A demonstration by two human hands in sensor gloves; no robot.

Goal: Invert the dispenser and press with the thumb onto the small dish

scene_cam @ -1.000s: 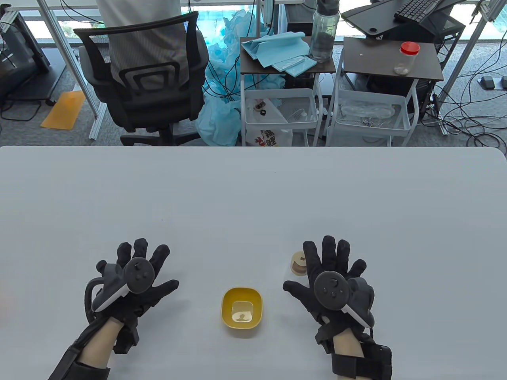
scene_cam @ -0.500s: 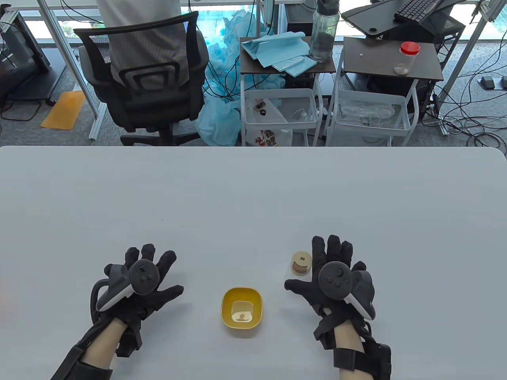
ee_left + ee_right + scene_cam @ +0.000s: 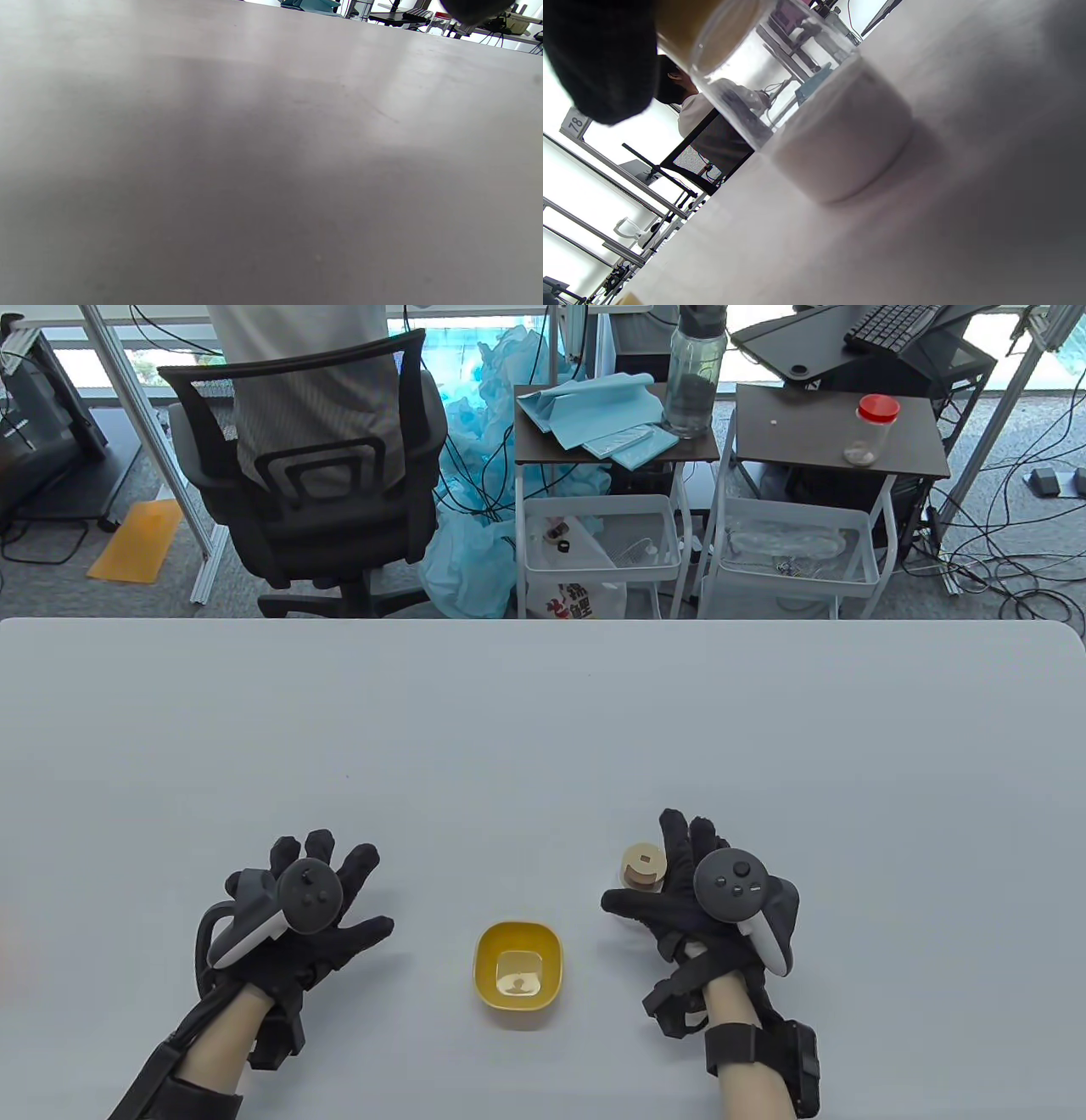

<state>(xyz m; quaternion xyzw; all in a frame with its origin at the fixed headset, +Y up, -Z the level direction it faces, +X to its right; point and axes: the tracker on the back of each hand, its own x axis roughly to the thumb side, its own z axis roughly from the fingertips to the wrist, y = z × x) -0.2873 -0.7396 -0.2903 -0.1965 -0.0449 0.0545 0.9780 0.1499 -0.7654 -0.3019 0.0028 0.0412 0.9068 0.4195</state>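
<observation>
Resting flat on the white table, the left hand is seen with fingers spread, nothing held; the yellow dish is found at centre; the upright dispenser is flanked by the right hand, fingers apart, contact uncertain; lifting, inverting and pressing are judged undone.

Behind the pale grey bench stands a black mesh office chair. Beside it lies a heap of light blue plastic sheeting. Two small dark-topped trolleys with white wire baskets stand further right: one carries folded blue cloths and a clear water bottle, the other a red-lidded clear jar.
</observation>
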